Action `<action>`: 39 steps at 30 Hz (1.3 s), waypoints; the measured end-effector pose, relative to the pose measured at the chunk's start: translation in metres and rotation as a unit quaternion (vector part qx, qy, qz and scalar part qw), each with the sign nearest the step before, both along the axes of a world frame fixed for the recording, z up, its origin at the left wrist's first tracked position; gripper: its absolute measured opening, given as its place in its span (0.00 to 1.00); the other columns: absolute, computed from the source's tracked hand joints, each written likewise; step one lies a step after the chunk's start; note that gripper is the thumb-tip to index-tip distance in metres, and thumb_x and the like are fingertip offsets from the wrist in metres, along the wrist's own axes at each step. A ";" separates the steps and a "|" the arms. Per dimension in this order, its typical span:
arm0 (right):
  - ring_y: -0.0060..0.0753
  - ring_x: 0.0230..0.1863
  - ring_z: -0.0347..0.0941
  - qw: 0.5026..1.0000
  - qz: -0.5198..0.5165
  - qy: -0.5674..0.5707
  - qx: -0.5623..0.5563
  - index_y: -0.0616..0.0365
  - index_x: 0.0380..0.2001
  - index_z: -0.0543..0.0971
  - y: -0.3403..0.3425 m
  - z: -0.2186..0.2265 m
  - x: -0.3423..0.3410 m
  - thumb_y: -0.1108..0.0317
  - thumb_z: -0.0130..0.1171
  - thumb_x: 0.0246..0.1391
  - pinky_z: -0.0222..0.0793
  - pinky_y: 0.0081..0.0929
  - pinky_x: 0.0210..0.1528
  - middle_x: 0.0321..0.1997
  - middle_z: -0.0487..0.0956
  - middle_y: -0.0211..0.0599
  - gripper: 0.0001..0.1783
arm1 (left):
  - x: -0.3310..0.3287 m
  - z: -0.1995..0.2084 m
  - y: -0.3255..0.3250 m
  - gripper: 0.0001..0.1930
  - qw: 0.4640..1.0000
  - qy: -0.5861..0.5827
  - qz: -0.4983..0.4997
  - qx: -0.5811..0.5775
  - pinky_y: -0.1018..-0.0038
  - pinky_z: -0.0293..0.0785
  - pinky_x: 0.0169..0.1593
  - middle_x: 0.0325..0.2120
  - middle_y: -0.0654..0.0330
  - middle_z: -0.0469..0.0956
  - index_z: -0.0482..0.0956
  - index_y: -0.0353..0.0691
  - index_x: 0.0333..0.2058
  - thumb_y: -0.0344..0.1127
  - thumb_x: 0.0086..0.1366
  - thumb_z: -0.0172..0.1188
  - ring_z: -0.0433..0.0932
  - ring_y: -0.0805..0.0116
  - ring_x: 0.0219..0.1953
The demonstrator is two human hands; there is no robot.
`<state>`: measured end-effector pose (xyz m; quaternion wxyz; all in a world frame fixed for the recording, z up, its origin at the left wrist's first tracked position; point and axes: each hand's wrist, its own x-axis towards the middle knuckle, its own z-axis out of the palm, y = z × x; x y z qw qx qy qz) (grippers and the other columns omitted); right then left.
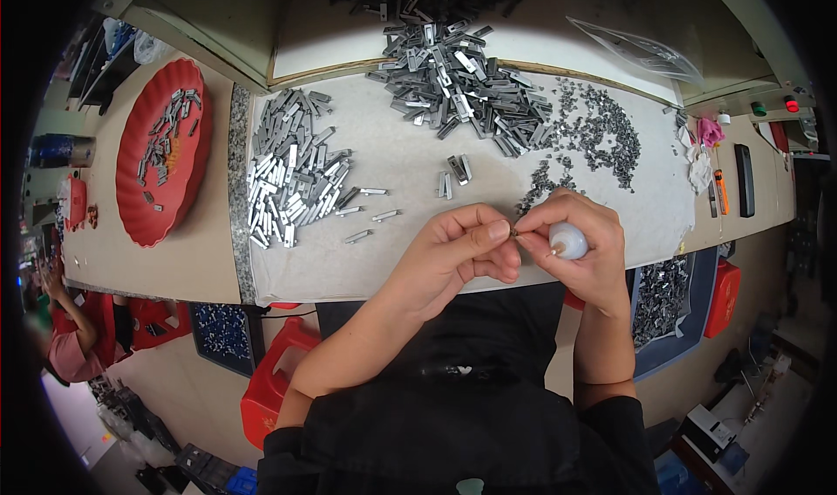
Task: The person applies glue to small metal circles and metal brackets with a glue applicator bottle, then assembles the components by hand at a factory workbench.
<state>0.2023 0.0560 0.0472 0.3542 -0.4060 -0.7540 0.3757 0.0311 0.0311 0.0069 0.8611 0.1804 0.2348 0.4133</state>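
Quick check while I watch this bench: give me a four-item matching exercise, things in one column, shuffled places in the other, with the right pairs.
Things
1. Red scalloped tray
2. Pale bottle
3. Tiny metal parts
4. Orange tool

Places
A. Held in the right hand
B. Just left of a long black object
C. At the left, with metal pieces in it
D. Spread along the right side of the central heap

Pairs: 1-C, 2-A, 3-D, 4-B
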 end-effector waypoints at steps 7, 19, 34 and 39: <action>0.28 0.24 0.71 0.999 -0.014 -0.004 -0.030 0.60 0.24 0.76 -0.001 0.005 -0.001 0.79 0.60 0.30 0.64 0.19 0.26 0.22 0.74 0.34 0.11 | 0.005 -0.001 -0.001 0.09 0.999 -0.049 0.009 -0.017 0.78 0.73 0.33 0.23 0.61 0.75 0.71 0.37 0.30 0.37 0.61 0.49 0.75 0.74 0.26; 0.29 0.25 0.73 0.999 -0.032 0.003 -0.013 0.59 0.24 0.75 -0.003 0.000 0.000 0.79 0.60 0.29 0.66 0.20 0.26 0.22 0.74 0.33 0.11 | 0.013 0.000 -0.008 0.07 0.998 -0.006 0.069 -0.006 0.75 0.73 0.33 0.28 0.57 0.76 0.70 0.38 0.28 0.36 0.61 0.49 0.74 0.72 0.25; 0.30 0.24 0.72 0.998 -0.068 0.008 0.002 0.58 0.22 0.73 -0.006 -0.001 -0.009 0.78 0.60 0.29 0.66 0.21 0.25 0.22 0.73 0.32 0.11 | 0.025 0.007 -0.013 0.06 0.985 0.053 0.166 0.004 0.77 0.73 0.32 0.24 0.61 0.74 0.70 0.38 0.30 0.34 0.61 0.50 0.74 0.75 0.26; 0.33 0.22 0.71 0.999 -0.040 0.001 0.031 0.57 0.22 0.72 -0.003 -0.003 -0.006 0.78 0.60 0.29 0.64 0.23 0.24 0.21 0.73 0.33 0.11 | 0.024 0.003 -0.013 0.06 0.986 0.026 0.167 -0.005 0.78 0.72 0.32 0.24 0.62 0.73 0.71 0.38 0.31 0.35 0.61 0.51 0.73 0.76 0.25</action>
